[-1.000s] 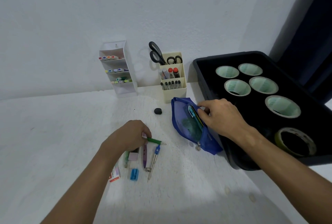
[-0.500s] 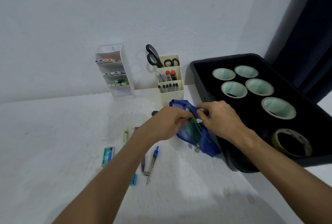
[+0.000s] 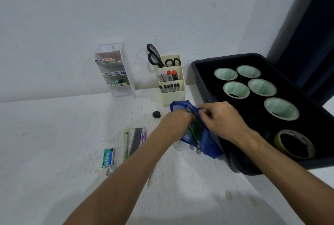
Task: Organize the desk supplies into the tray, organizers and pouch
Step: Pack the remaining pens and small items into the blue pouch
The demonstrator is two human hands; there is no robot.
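A blue mesh pouch (image 3: 206, 145) lies open beside the black tray (image 3: 202, 84). My right hand (image 3: 222, 118) grips the pouch's far edge and holds its mouth apart. My left hand (image 3: 173, 125) reaches into the opening, fingers closed around a green pen (image 3: 192, 131) that is partly inside among other pens. Loose on the desk to the left lie a green pen (image 3: 126, 143), a grey flat case (image 3: 136, 140), a purple pen (image 3: 143, 134), a staples box (image 3: 108, 158) and a black eraser (image 3: 156, 114).
A white tiered organizer (image 3: 117, 73) with markers and a cream organizer (image 3: 171, 84) with scissors and markers stand against the wall. The tray holds several tape rolls (image 3: 281, 108). A dark curtain (image 3: 310, 26) hangs at the right.
My left hand picked the green pen from the pile, carried it right to the pouch and now pushes it inside. My right hand stayed on the pouch's edge.
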